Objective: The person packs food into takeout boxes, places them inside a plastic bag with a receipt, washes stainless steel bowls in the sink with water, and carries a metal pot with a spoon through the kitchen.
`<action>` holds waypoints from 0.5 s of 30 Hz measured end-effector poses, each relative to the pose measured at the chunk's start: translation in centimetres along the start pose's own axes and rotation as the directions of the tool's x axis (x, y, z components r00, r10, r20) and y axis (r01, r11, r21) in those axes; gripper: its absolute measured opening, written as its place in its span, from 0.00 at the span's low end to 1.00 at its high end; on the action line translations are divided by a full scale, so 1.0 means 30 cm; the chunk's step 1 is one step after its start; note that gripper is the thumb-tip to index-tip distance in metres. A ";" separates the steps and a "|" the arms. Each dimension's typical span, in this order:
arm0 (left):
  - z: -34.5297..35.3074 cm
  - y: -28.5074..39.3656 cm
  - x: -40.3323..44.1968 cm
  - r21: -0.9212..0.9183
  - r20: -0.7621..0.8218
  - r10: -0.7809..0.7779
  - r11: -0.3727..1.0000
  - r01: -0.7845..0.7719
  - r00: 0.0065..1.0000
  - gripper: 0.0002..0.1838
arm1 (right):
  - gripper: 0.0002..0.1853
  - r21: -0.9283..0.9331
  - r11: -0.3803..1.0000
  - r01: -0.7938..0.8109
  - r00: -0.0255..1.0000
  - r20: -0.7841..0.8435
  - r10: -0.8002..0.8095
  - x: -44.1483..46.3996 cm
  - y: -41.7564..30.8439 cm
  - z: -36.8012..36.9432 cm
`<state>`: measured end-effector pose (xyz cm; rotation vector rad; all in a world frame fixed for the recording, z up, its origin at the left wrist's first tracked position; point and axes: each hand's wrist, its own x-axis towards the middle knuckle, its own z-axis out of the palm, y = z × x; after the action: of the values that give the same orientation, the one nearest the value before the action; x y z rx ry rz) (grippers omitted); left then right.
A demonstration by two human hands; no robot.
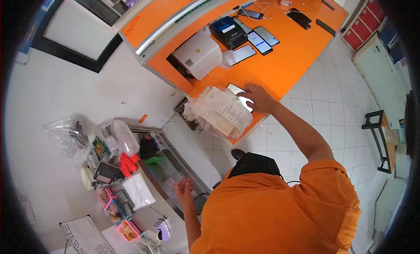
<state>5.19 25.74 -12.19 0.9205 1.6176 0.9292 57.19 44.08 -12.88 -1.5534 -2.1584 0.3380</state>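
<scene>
My right hand (259,99) reaches over the front corner of an orange counter (280,70). Its fingers are stretched out and touch a smartphone (236,89) with a lit screen, lying flat. Beside the phone, a clear plastic bag with printed paper slips (225,109) covers part of the counter's end. My left hand (184,190) hangs in the air at my side with fingers apart and nothing in it. Nearest to it is a glass-topped case (175,177) holding several small items.
A white box-shaped printer (199,55), a black receipt printer (228,32) and several phones (260,42) stand or lie farther along the counter. Plastic bags (122,138), a red cloth (128,165) and small baskets crowd the left shelf. A wooden-topped stool (385,142) is at right.
</scene>
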 end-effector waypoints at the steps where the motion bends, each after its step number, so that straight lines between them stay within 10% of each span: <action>1: -0.033 -0.053 0.001 -0.007 -0.032 -0.017 1.000 0.016 0.999 0.16 | 0.25 -0.023 1.000 -0.004 1.000 0.022 0.005 -0.001 -0.006 -0.009; 9: -0.225 -0.365 -0.231 -0.094 -0.196 -0.154 0.986 0.138 0.968 0.13 | 0.22 0.068 0.995 -0.072 0.997 0.043 0.069 0.023 -0.009 0.018; 13: -0.347 -0.801 -0.447 -0.323 -0.122 -0.167 0.939 0.120 0.978 0.13 | 0.21 0.077 0.997 -0.019 0.968 -0.249 0.038 0.053 0.086 0.085; 14: -0.375 -0.918 -0.507 -0.384 -0.111 -0.166 0.917 0.112 0.980 0.13 | 0.22 0.486 0.854 -0.184 0.876 -0.313 0.367 0.083 0.007 0.055; 15: -0.384 -0.990 -0.574 -0.409 -0.117 -0.193 0.903 0.130 0.974 0.13 | 0.20 0.435 0.888 -0.152 0.827 -0.436 0.355 0.140 -0.110 0.028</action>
<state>-6.26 -3.53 -30.18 0.4316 1.5260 1.1813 52.94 46.99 -11.20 -1.4956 -1.3803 0.3633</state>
